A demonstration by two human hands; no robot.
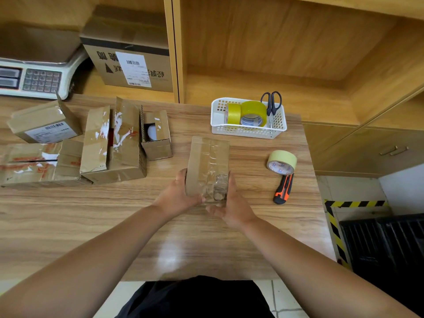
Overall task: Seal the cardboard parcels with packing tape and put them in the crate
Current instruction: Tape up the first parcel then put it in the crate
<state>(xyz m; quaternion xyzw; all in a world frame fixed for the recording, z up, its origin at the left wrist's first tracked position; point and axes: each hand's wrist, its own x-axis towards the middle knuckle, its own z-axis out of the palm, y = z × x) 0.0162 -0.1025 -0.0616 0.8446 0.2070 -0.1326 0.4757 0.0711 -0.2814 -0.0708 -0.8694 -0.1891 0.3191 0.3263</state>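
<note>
Parcel (207,161) sits mid-table (160,237), held between your two hands; can't tell whether its far end touches the wood. Left hand (181,196) wraps its left near edge, and right hand (231,207) cups the right near corner with fingers curled round it. Clear tape already covers the top and is crinkled at the near end. Likely small, light, stiff cardboard. The film looks slick, so grip the bare side walls. Crate (385,244) is near right, on the floor. Tape roll (281,162) and knife (284,189) lie right of the parcel.

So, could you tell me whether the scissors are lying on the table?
No, the scissors stand upright in the white basket.
</note>
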